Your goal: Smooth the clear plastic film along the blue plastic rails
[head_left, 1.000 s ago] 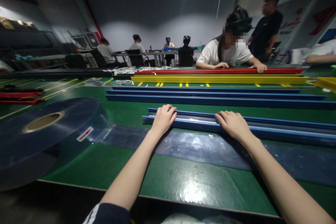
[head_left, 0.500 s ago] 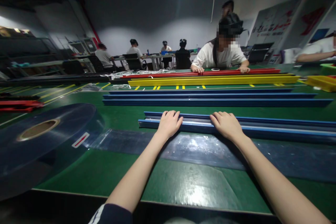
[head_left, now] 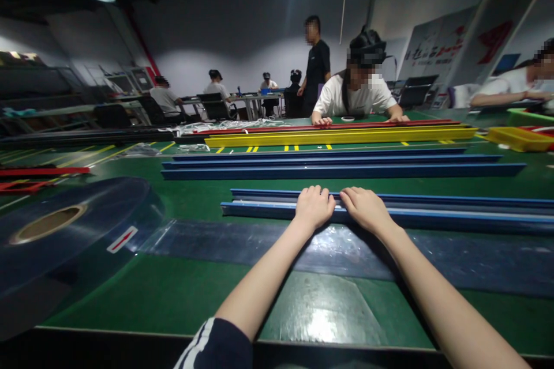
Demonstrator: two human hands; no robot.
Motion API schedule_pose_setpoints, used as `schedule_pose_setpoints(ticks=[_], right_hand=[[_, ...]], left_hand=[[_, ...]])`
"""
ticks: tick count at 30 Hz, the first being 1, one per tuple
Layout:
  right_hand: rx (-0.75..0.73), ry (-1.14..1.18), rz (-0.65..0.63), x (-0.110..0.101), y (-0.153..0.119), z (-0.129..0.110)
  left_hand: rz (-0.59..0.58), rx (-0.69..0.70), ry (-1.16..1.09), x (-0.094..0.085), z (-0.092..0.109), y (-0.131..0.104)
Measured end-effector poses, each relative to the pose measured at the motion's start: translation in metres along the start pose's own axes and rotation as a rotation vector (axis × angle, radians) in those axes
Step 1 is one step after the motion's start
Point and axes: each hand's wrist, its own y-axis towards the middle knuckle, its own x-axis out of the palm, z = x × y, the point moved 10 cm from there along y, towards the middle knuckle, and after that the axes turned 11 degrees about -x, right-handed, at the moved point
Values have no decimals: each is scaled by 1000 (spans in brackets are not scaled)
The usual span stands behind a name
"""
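Observation:
A long blue channel profile [head_left: 264,210] lies across the green table in front of me, its open side up and a pale strip along its inside. My left hand [head_left: 315,206] is closed over it, fingers curled past the far edge. Close beside, almost touching, my right hand [head_left: 366,207] grips the same profile with its fingers also over the far edge. The fingertips are hidden inside or behind it. A strip of clear film [head_left: 242,248] runs flat beneath my forearms from a large roll of film [head_left: 121,202] at left.
Beyond lie several blue profiles [head_left: 337,171], then a yellow profile [head_left: 346,137] and a red one. Across the table a person in white [head_left: 346,98] rests both hands on the red profile. Red pieces [head_left: 43,172] lie at left, a yellow tray [head_left: 519,138] at right.
My left hand has slid right along the blue profile, up to my right hand, which stays in about the same place. A standing person in black in the background has moved left.

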Motion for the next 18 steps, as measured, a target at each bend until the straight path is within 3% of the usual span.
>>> schedule_pose_setpoints(ticks=[11, 14, 18], right_hand=[[25, 27, 32, -5, -1, 9], [15, 26, 45, -6, -1, 9], [6, 31, 71, -8, -2, 9]], left_hand=[[15, 29, 32, 4, -7, 5], [11, 9, 54, 5, -23, 5], [14, -22, 82, 5, -58, 6]])
